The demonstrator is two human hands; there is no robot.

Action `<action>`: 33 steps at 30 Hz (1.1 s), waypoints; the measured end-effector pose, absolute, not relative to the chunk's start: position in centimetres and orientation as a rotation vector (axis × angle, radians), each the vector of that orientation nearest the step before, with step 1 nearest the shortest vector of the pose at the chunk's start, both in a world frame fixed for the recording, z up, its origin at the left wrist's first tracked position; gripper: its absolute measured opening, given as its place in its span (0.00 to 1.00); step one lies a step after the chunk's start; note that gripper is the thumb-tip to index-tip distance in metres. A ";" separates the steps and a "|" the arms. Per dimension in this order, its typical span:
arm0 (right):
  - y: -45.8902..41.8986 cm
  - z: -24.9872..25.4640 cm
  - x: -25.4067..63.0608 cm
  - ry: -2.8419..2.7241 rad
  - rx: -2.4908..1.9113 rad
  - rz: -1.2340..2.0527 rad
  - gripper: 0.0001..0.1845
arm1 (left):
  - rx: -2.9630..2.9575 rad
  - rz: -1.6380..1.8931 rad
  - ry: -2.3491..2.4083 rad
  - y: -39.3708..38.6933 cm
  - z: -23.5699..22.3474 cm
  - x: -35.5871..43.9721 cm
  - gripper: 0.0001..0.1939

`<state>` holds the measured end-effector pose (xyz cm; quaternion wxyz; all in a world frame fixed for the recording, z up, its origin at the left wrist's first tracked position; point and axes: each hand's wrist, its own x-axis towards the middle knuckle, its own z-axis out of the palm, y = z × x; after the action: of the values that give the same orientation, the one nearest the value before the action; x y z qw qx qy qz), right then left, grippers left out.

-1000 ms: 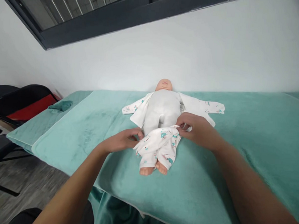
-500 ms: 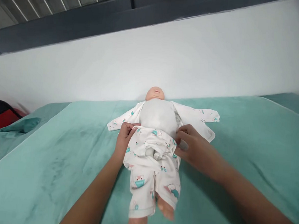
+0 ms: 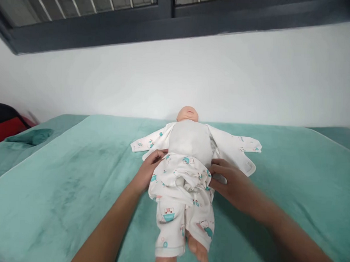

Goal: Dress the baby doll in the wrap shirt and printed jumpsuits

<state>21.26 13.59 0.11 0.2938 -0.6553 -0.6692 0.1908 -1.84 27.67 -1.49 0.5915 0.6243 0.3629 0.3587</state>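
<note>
A baby doll [image 3: 191, 137] lies on its back, head toward the wall, with a pale cloth torso. Its white printed shirt [image 3: 231, 145] is spread wide, both sleeves stretched out to the sides. White printed pants [image 3: 170, 213] cover the legs and bunch up around the hips, and the bare feet stick out below. At the waistband's left side, my left hand [image 3: 151, 169] is closed, its fingertips pinching the edge. On the opposite side my right hand [image 3: 226, 180] has its fingers curled around the waistband's edge, partly hidden against the doll's body.
Beneath the doll spreads a green plush cover [image 3: 72, 180]. A white wall [image 3: 136, 82] rises right behind the head, under a dark window frame [image 3: 110, 30] with metal bars. At the far left sits a red and black item [image 3: 5, 126], near a folded green cloth [image 3: 30, 136].
The view has shifted slightly, so the doll appears a little lower and further right. Both hands stay at the waistband, with small changes in finger position.
</note>
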 end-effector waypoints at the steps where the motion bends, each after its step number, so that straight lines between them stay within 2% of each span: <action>1: 13.7 0.0 21.1 -1.780 -1.734 0.494 0.08 | 1.439 0.836 0.822 27.7 -1.6 -1.9 0.12; 8: 14.3 -0.7 21.7 -1.845 -1.660 0.277 0.07 | 1.435 0.863 0.877 28.1 -2.0 -1.6 0.12; 11: 15.1 -1.5 22.2 -1.641 -1.560 0.415 0.07 | 1.424 0.968 0.916 28.3 -2.4 -1.3 0.13; 16: 16.8 -3.3 22.4 -1.167 -1.342 0.702 0.16 | 1.480 1.214 1.011 30.0 -2.9 0.0 0.15; 21: 17.6 -4.1 22.5 -1.017 -1.376 0.761 0.24 | 1.484 1.259 1.063 31.2 -2.8 2.2 0.08; 24: 17.8 -4.2 22.7 -1.006 -1.451 0.683 0.23 | 1.576 1.251 1.001 30.7 -2.5 2.7 0.04; 30: 17.5 -3.6 23.3 -1.170 -1.555 0.446 0.16 | 1.764 1.274 0.872 30.2 -2.0 2.0 0.09; 33: 16.9 -3.1 24.1 -1.293 -1.626 0.493 0.17 | 1.749 1.243 0.867 30.4 -1.9 1.7 0.09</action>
<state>24.08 16.90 -3.11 0.4822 -0.6671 -0.5307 0.2021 1.72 30.39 -1.87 0.4019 0.6921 0.3432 0.4916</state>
